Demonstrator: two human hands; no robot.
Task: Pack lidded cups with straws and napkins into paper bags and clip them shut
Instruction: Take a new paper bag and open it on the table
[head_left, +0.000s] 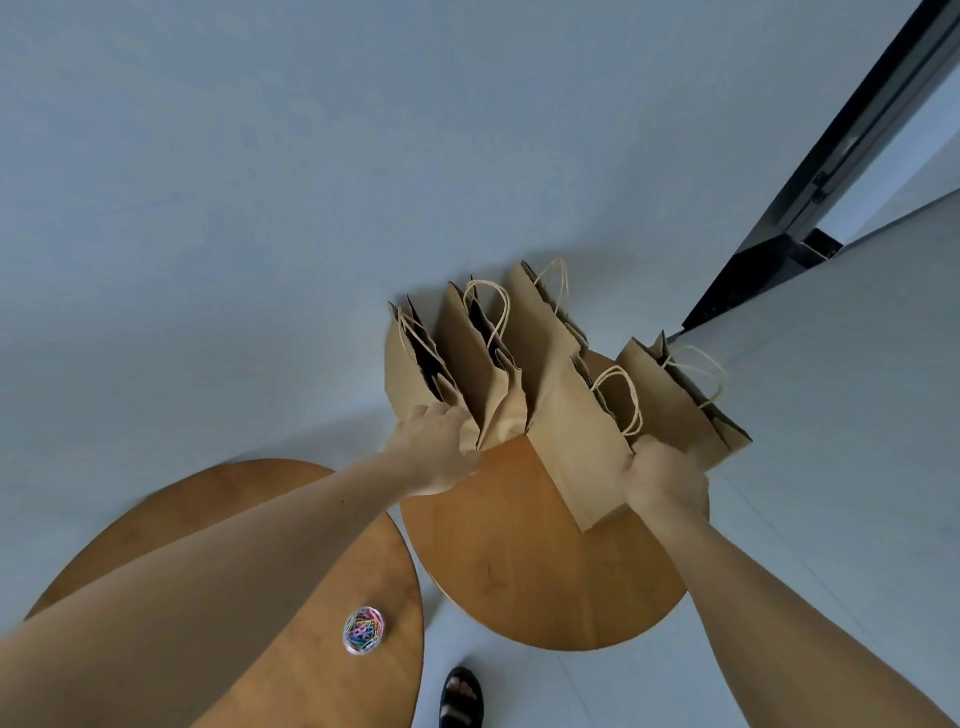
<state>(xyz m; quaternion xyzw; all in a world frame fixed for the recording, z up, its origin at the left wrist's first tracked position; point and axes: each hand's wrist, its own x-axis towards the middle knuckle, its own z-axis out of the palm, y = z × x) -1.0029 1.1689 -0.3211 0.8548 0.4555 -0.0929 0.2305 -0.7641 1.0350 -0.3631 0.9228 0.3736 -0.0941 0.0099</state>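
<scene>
Several brown paper bags with twine handles stand upright in a row on the far half of a round wooden table (524, 561). My left hand (434, 452) grips the lower edge of the leftmost bag (410, 364). My right hand (667, 483) holds the side of a front bag (576, 441), just beside the rightmost bag (675, 395). The bags' tops are open and dark inside. I see no cups, straws or napkins.
A second round wooden table (218, 499) lies at the lower left under my left forearm, with a clear jar of coloured paper clips (364, 630) on it. A sandalled foot (461, 696) stands on the pale floor between the tables. A dark door frame (831, 171) runs up the right.
</scene>
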